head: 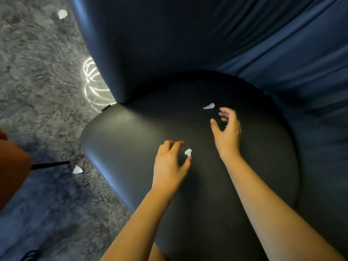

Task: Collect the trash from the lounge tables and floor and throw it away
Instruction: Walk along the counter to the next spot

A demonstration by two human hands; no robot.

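Two small white paper scraps lie on a dark chair seat (pixel 131 140). The nearer scrap (pixel 188 152) sits between the thumb and fingers of my left hand (pixel 169 162), which is curled around it with fingers apart, apparently not gripping it. The farther scrap (pixel 209 106) lies just beyond the fingertips of my right hand (pixel 227 129), which is open and holds nothing. Two more white scraps lie on the grey carpet: one (pixel 77 170) beside the seat's front left edge, another (pixel 62 14) far up at the left.
The seat belongs to a dark blue armchair whose backrest (pixel 169 44) curves round the top and right. A metal wire chair base (pixel 92 80) shows at the left. An orange object (pixel 11 166) and a thin black leg (pixel 50 164) sit at the left edge.
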